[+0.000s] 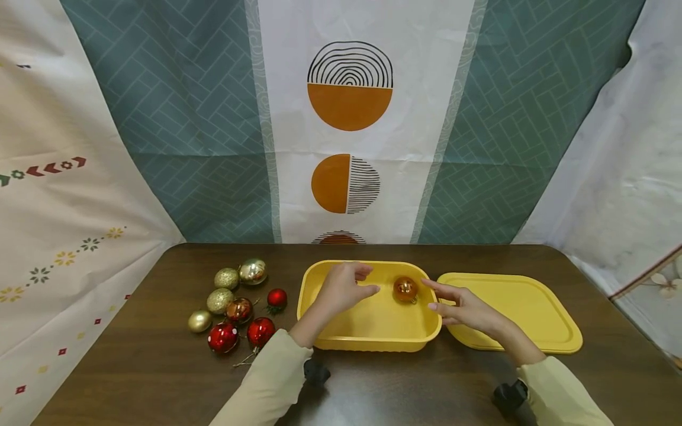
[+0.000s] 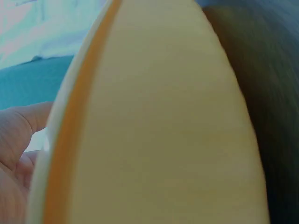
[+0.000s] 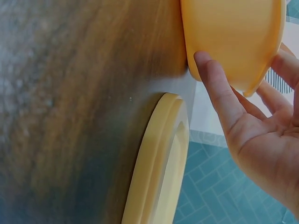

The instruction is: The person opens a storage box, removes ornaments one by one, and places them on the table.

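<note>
A yellow plastic tub (image 1: 373, 342) stands on the dark wooden table (image 1: 405, 390). One shiny orange bauble (image 1: 405, 289) lies inside it, near the right wall. My left hand (image 1: 367, 281) hovers over the tub's left half with loosely curled fingers, holding nothing. My right hand (image 1: 434, 296) is flat and open at the tub's right rim, fingertips close to the bauble but apart from it. In the right wrist view the thumb (image 3: 215, 88) lies beside the tub's outer wall (image 3: 233, 37). The left wrist view is filled by the blurred tub wall (image 2: 154, 130).
The tub's yellow lid (image 1: 522, 307) lies flat to its right, also the lid (image 3: 159, 163) in the right wrist view. Left of the tub lie several baubles: gold glitter (image 1: 226, 278), shiny gold (image 1: 253, 271), red (image 1: 222, 337) and a small red one (image 1: 276, 298). Patterned cloth hangs behind.
</note>
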The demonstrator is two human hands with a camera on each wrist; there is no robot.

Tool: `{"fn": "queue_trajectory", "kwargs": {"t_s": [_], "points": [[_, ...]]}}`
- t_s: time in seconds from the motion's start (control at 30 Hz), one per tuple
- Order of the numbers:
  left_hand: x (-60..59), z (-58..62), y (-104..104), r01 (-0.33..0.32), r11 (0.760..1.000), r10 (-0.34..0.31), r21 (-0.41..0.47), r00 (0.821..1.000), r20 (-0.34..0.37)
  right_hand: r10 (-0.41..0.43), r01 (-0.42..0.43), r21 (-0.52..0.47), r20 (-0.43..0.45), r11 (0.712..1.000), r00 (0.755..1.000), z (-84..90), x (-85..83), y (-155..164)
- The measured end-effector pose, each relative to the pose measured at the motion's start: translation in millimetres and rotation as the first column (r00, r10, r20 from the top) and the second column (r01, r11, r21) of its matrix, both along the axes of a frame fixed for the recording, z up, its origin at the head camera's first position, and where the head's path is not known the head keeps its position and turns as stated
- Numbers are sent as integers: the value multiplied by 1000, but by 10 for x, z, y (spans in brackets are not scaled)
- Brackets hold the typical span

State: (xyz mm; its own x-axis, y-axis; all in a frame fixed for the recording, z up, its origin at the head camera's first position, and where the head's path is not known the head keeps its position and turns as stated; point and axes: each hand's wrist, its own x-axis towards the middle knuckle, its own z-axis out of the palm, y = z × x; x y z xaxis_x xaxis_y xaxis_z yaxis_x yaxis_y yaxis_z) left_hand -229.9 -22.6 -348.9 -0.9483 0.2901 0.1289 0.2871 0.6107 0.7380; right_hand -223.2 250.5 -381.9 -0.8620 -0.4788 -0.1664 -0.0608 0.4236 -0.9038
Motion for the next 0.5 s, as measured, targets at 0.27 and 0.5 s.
{"fn": "queue_trajectory", "kwargs": {"t_s": [0.27, 0.5], "points": [[-93, -100, 380, 33, 992, -37, -119, 999, -32, 30, -30, -21, 5, 999, 1000, -24, -25, 6], [-126, -147, 629, 57, 978, -74, -199, 994, -78, 33, -33, -20, -1, 999, 999, -8, -19, 3]]}}
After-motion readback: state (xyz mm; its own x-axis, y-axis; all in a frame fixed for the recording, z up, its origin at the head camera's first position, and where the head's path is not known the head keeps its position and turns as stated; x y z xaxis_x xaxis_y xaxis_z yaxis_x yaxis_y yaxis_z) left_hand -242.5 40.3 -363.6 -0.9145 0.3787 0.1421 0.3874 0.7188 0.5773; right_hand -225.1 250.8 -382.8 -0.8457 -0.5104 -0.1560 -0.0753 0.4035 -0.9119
